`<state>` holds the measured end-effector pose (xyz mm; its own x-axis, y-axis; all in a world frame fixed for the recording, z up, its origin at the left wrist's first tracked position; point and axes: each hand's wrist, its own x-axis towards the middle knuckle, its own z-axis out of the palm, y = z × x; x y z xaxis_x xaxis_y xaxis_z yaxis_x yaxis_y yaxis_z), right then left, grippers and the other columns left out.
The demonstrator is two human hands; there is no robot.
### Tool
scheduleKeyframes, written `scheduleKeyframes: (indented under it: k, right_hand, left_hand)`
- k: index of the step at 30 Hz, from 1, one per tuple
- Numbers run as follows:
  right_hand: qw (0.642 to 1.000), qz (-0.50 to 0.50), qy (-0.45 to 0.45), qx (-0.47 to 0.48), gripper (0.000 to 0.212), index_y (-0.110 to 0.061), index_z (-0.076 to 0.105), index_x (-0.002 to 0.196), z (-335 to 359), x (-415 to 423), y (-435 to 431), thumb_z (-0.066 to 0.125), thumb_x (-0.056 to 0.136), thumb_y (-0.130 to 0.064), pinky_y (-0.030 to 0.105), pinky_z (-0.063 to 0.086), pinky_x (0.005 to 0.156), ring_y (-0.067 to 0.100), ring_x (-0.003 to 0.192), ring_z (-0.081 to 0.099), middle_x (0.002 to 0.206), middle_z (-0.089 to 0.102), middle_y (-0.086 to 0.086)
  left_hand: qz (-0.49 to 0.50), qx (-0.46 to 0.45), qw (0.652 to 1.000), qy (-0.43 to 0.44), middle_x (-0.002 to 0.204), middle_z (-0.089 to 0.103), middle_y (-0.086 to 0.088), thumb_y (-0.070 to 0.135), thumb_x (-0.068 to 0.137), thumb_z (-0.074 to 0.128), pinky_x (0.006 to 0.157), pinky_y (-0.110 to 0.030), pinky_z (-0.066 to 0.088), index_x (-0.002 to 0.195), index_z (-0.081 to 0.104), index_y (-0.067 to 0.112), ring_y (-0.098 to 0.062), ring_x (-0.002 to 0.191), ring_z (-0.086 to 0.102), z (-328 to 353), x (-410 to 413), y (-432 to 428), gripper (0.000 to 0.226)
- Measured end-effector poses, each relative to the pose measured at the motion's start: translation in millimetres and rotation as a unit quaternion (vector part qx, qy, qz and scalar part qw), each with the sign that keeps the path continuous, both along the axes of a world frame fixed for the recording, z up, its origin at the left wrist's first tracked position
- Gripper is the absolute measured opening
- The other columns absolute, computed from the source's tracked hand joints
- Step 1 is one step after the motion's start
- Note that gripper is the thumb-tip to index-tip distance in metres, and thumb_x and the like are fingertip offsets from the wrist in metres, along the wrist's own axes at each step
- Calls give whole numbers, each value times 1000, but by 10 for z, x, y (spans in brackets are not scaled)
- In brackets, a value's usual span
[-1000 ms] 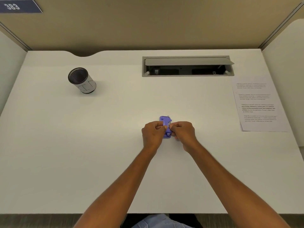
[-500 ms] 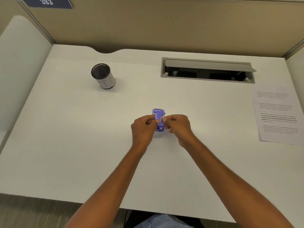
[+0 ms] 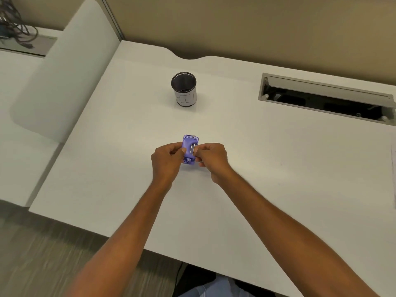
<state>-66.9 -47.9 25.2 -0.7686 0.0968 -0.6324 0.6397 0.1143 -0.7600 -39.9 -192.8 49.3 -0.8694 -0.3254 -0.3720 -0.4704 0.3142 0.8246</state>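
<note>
A small purple plastic device (image 3: 189,147) with two thin metal rods along its top lies near the middle of the white desk (image 3: 267,168). My left hand (image 3: 167,162) pinches its left side with curled fingers. My right hand (image 3: 212,159) pinches its right side, at the rods. The lower part of the device is hidden behind my fingers.
A black mesh pen cup (image 3: 184,88) with a white label stands behind the device. An open cable hatch (image 3: 325,98) is set into the desk at the back right. A white divider panel (image 3: 62,71) rises at the left. A sheet of paper's edge (image 3: 393,174) shows at far right.
The view has swung left, so the desk and cup have shifted right in the frame and the paper is nearly out of view. Both hands stay on the purple device.
</note>
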Motion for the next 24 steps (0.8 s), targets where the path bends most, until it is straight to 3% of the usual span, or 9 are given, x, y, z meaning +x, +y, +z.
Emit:
scheduleKeyframes:
  k: [3, 7, 11, 17, 21, 24]
  right_hand:
    - [1000, 10, -13, -3, 18, 8, 76, 92, -49, -17, -256, 61, 87, 0, 38, 50, 70, 25, 74, 59, 80, 70, 15]
    - [1000, 13, -17, 3, 17, 11, 75, 89, -113, -18, -484, 61, 84, 2, 39, 49, 70, 26, 73, 57, 77, 65, 13]
    - [999, 12, -33, 17, 15, 6, 79, 86, -175, -12, -639, 64, 87, 0, 39, 53, 70, 27, 68, 59, 75, 69, 15]
    - [998, 19, -40, 39, 19, -4, 76, 79, -197, 32, -738, 59, 82, 2, 38, 45, 68, 25, 71, 52, 75, 63, 15]
    - [998, 22, -30, 42, 20, -9, 72, 73, -177, 50, -740, 58, 82, 2, 37, 43, 67, 25, 71, 51, 73, 61, 14]
    - [999, 15, -20, 40, 20, -12, 70, 71, -170, 78, -673, 61, 85, -1, 36, 44, 66, 26, 69, 52, 72, 63, 11]
  left_hand:
    - [8, -5, 1000, -11, 104, 87, -3, 9, 98, 68, 101, -53, 63, 114, 87, 15, -33, 101, 82, -70, -24, -233, 25]
    - [10, -11, 1000, -14, 104, 86, -5, 8, 99, 68, 101, -54, 63, 115, 87, 15, -36, 103, 81, -157, -17, -428, 26]
    - [2, -22, 1000, -20, 102, 86, -2, 8, 100, 67, 100, -50, 64, 115, 87, 16, -33, 101, 81, -229, -1, -538, 26]
    - [0, -13, 1000, -15, 83, 80, 10, 8, 100, 67, 95, -46, 63, 97, 85, 28, -33, 99, 81, -309, 32, -598, 27]
    - [3, -31, 999, -7, 89, 82, -3, 14, 102, 68, 84, -38, 59, 103, 85, 10, -26, 88, 75, -378, 45, -624, 17]
    - [35, -103, 994, 16, 115, 82, -14, 23, 106, 70, 88, -28, 51, 122, 81, 4, -25, 97, 73, -371, 72, -583, 28]
